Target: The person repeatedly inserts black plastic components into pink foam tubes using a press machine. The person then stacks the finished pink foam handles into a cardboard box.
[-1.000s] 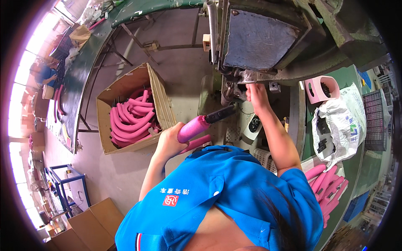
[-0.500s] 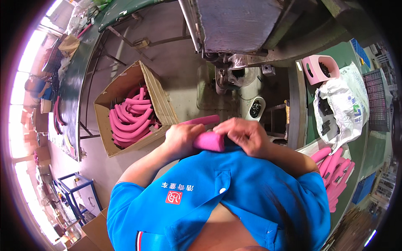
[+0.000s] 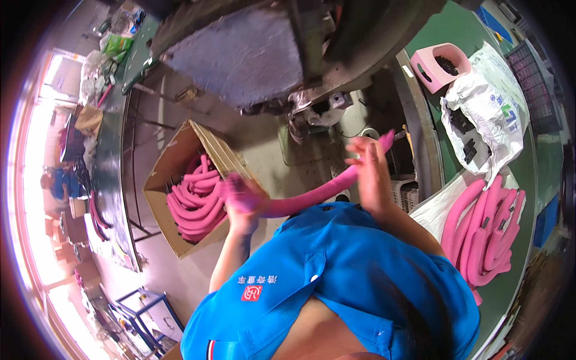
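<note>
A curved pink foam tube (image 3: 312, 197) stretches across in front of my chest, its right end raised. My left hand (image 3: 245, 204), smeared by motion, is closed round the tube's left end. Over the right part of the tube is my right hand (image 3: 373, 177), with fingers stretched out and apart. The tube passes behind that hand, and its blurred tip shows beyond the fingers. Whether the palm touches the foam I cannot tell.
To the left, a cardboard box (image 3: 225, 153) holds several pink foam tubes (image 3: 195, 207). More pink tubes (image 3: 480, 234) lie on the green table (image 3: 519, 198) at right, near a white sack (image 3: 501, 120) and a pink bin (image 3: 432, 63) with black parts. A large machine (image 3: 240, 54) stands ahead.
My hands have moved apart, the left leftward, the right slightly right, and the tube now spans between them. My right hand's fingers have spread. The view has shifted.
</note>
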{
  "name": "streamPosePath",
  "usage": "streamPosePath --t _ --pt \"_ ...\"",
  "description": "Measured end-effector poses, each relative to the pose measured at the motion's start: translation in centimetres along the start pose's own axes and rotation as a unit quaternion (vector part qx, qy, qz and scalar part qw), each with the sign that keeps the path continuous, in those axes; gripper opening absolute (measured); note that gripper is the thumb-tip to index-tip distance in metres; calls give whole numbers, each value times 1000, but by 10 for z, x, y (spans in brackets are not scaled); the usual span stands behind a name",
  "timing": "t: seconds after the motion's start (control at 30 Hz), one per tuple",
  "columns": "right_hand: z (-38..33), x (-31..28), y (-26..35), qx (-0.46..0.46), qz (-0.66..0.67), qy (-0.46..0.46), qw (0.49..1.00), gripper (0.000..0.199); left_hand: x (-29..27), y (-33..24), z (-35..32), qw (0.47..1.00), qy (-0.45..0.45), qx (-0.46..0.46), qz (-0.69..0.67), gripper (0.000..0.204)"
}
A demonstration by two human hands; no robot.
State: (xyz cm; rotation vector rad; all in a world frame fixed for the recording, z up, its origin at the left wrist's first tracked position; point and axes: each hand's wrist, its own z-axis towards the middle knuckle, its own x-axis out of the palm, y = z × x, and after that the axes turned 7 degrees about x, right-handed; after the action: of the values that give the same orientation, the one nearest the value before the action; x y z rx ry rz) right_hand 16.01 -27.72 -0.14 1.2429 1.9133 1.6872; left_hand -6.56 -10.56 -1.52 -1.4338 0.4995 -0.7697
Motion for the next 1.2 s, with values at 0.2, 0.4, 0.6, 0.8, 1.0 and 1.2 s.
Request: streamPosePath --t 0.2,0.4,0.6,0.8,1.0,1.2 --pt "-2 -66 -29 31 121 -44 991 57 -35 41 36 875 -89 -82 -469 19" --pt "-15 -35 -18 81 263 174 945 26 -31 174 33 925 -32 -356 127 43" --pt "-32 -42 -23 -15 -41 270 962 24 153 -6 85 948 295 107 -53 74" --pt "-46 -38 -30 26 -14 267 963 36 194 -49 99 923 280 254 75 77" --pt "-50 -40 -65 -59 -128 179 974 53 195 -49 73 946 286 135 72 64" --pt "-46 -45 -17 -93 -90 209 969 69 179 -24 48 949 274 -51 -144 72"
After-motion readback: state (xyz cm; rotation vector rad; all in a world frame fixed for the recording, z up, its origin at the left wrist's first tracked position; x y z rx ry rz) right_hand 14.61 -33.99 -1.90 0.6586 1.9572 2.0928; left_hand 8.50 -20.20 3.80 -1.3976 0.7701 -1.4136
